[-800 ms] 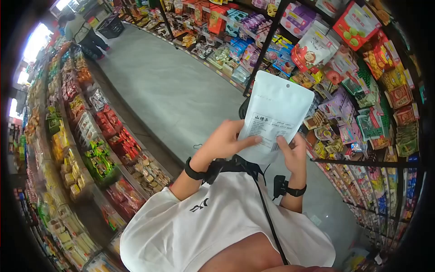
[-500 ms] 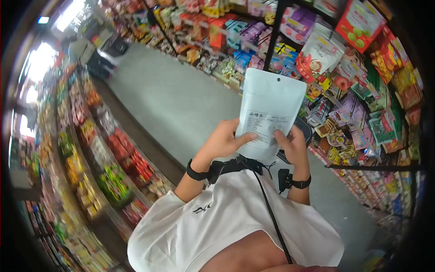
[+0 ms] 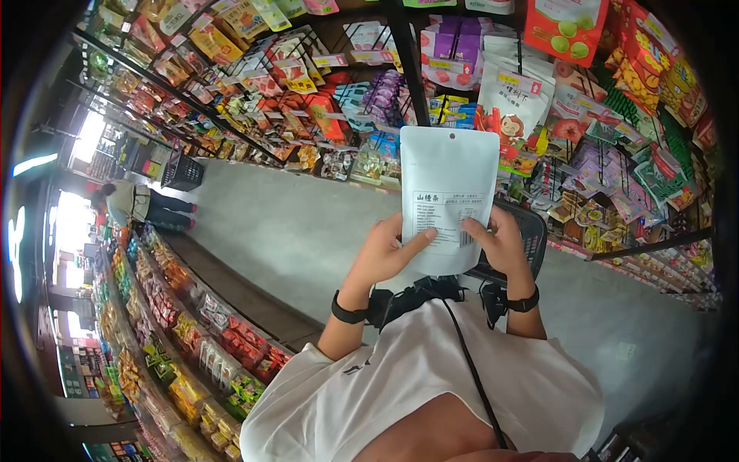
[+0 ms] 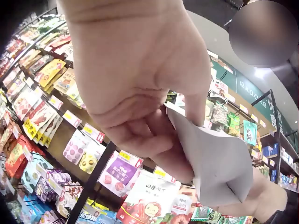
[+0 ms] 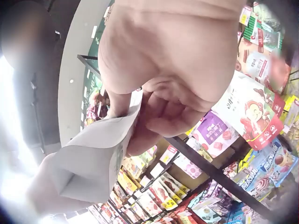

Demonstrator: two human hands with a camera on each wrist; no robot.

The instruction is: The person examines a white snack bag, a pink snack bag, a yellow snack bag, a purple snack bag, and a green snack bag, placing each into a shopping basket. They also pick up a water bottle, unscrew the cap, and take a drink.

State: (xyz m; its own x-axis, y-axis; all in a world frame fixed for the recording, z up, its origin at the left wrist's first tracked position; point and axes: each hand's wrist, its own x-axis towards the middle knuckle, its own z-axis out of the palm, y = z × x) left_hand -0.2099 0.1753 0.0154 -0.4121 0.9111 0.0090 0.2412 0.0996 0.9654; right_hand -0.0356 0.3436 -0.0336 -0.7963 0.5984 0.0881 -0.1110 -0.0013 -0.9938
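A white snack pouch (image 3: pixel 449 165) with a small hang hole at its top stands nearly upright before my chest, its printed label towards me. My left hand (image 3: pixel 389 250) grips the lower left edge, thumb across the label and fingers behind. On the opposite edge my right hand (image 3: pixel 500 242) holds it the same way, thumb beside the barcode. From below, the left wrist view shows the pouch's folded bottom (image 4: pixel 219 163) between thumb and curled fingers. The right wrist view has the pouch (image 5: pixel 88 158) pinched under the right thumb.
A black basket (image 3: pixel 533 231) shows behind my right hand. Racks of hanging snack bags (image 3: pixel 516 100) rise in front. Bins of packaged snacks (image 3: pixel 165 339) line the left side of the grey-floored aisle (image 3: pixel 285 208). Farther off are another person (image 3: pixel 142 208) and a dark basket (image 3: pixel 183 171).
The head view has turned, so shelves and aisle sit differently. The pouch has gone from leaning right to nearly upright. Both hands keep their hold, and more of the black basket shows.
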